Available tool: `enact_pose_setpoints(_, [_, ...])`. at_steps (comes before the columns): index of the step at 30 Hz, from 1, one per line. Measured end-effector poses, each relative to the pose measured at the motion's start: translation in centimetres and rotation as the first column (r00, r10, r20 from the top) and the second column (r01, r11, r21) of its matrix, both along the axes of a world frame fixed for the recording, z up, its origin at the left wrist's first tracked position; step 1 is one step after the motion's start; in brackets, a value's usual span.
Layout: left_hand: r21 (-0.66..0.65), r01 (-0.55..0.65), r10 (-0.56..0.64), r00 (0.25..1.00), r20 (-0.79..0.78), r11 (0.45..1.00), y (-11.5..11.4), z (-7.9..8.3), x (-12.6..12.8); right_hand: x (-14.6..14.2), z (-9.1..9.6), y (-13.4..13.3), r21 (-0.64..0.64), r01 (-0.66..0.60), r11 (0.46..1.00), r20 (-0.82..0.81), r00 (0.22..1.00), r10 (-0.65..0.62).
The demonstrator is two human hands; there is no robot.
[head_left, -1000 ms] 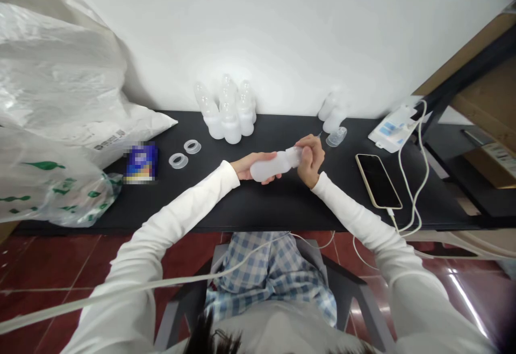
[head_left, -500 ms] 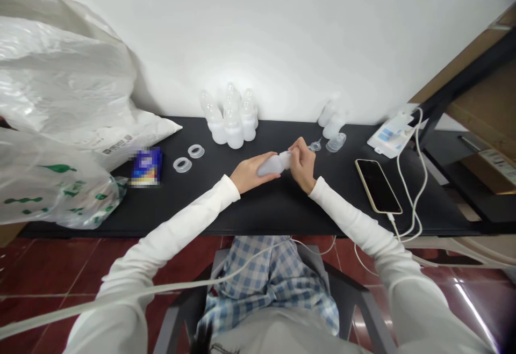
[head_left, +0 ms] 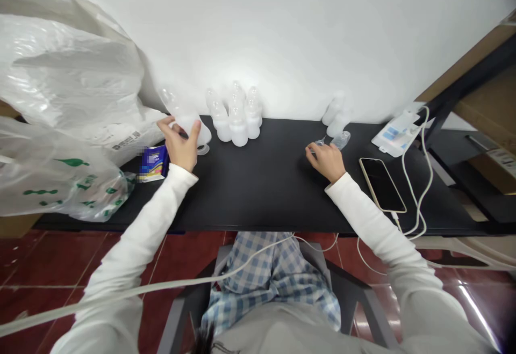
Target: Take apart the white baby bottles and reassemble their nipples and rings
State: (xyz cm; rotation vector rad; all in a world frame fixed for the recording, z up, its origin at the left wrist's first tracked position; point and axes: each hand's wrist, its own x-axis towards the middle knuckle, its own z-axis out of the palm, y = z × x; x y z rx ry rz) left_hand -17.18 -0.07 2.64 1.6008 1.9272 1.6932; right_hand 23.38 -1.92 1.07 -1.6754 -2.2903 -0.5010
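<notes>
At the left of the table my left hand (head_left: 181,144) is curled around a translucent white baby bottle (head_left: 199,127) that leans to the left and looks smeared by motion. A white ring (head_left: 204,149) shows beside that hand. On the other side, my right hand (head_left: 327,161) rests low over the table, fingertips closed at a small clear teat-like piece (head_left: 320,142); the fingers partly cover it. Just beyond lies a second clear piece, like a teat or cap (head_left: 341,140). Several bottles with clear domed caps (head_left: 238,128) stand together against the wall.
Two uncapped white bottles (head_left: 337,123) stand at the back right. Nearby are a phone (head_left: 382,185) with a white cable (head_left: 419,203) and a white-blue package (head_left: 397,134). Plastic bags (head_left: 72,85) and a blue packet (head_left: 153,163) occupy the left.
My hands were together on the bottle at the middle. Now my left hand has carried it left, and my right hand has let go and moved right to the clear pieces.
</notes>
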Motion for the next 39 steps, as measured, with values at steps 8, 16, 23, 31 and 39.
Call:
enact_pose_setpoints(8, [-0.293, -0.088, 0.063, 0.994, -0.093, 0.952, 7.4, -0.4, -2.1, 1.1, -0.5, -0.5, -0.071, 0.091, 0.993, 0.023, 0.996, -0.090])
enact_pose_setpoints(16, [-0.270, -0.152, 0.024, 0.905, -0.424, 0.951, 2.4, -2.7, 0.6, 1.8, -1.7, 0.3, -0.009, -0.005, 1.000, 0.021, 1.000, 0.005])
enact_pose_setpoints(23, [-0.299, 0.004, -0.199, 0.755, -0.625, 0.954, -4.9, -4.6, 7.4, 1.7, -1.9, 0.6, 0.010, -0.035, 0.999, -0.041, 0.999, 0.035])
enact_pose_setpoints(31, [-0.331, 0.643, -0.712, 0.525, -0.467, 0.691, -5.8, -3.9, 14.8, 0.4, -1.3, 0.4, -0.015, -0.133, 0.991, -0.178, 0.976, 0.128])
enact_pose_setpoints(39, [-0.063, 0.826, -0.627, 0.472, 0.620, 0.560, 0.4, -4.5, 18.6, -2.2, -2.2, -0.5, 0.056, -0.330, 0.942, -0.765, 0.592, 0.253])
